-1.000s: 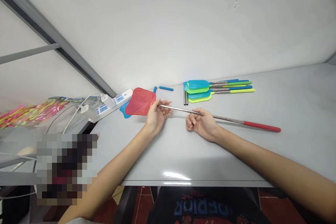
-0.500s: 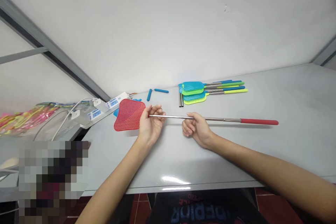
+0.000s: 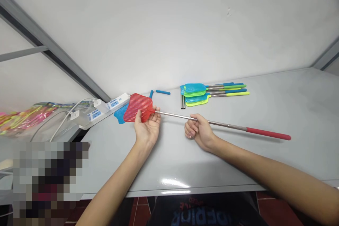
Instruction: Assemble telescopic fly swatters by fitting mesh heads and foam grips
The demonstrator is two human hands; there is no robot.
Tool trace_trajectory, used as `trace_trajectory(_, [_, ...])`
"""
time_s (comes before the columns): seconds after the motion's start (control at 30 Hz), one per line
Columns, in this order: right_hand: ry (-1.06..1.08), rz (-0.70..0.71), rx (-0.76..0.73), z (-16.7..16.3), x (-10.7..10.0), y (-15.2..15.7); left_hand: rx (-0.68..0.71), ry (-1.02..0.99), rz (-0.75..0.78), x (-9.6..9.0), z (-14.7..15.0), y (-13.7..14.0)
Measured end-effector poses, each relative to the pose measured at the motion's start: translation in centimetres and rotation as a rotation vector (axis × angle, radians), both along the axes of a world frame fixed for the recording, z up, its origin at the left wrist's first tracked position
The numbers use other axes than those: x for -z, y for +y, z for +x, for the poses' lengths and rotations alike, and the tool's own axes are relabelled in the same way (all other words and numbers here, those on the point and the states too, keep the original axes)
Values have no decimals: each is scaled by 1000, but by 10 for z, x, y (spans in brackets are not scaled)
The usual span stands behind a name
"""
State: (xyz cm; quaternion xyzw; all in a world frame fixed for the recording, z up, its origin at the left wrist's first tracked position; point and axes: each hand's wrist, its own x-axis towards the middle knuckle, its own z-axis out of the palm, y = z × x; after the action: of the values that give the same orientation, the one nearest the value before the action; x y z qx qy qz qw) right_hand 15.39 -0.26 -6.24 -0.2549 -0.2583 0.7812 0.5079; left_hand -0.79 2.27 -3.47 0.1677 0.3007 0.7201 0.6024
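A red fly swatter (image 3: 136, 104) with a mesh head, a long extended metal rod and a red handle (image 3: 268, 134) is held above the table, its handle end tilted toward me on the right. My left hand (image 3: 147, 130) supports the head: the thumb presses on the mesh near the neck, and the fingers lie behind it. Around the middle of the rod, my right hand (image 3: 200, 130) is closed, with fingers curled. Partly behind the red head lies a blue mesh swatter head (image 3: 120, 114).
Several blue, green and yellow fly swatters (image 3: 196, 88) lie stacked near the wall. Two metal tubes (image 3: 182, 101) and blue handle grips (image 3: 162, 92) are beside them. A white power strip (image 3: 107, 107) with plugs runs along the left edge, near bagged colourful items (image 3: 37, 116).
The red head has shifted right and slightly away from me, while the handle end swung right and toward me. My left thumb moved from the neck onto the mesh. More of the blue head shows.
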Motion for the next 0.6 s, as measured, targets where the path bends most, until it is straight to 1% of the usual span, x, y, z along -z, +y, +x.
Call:
trace_trajectory(0.13, [12, 5, -16, 0, -1, -2, -31, 52, 24, -6, -1, 2])
trace_trajectory(0.27, [16, 9, -38, 1, -1, -3, -82, 188, 69, -7, 1, 1])
trace_trajectory(0.43, [31, 0, -59, 4, -5, -5, -150, 371, 44, 4, 9, -7])
trace_trajectory(0.6, [-8, 39, -187, 5, -8, -9, -201, 467, 29, 15, 12, -13])
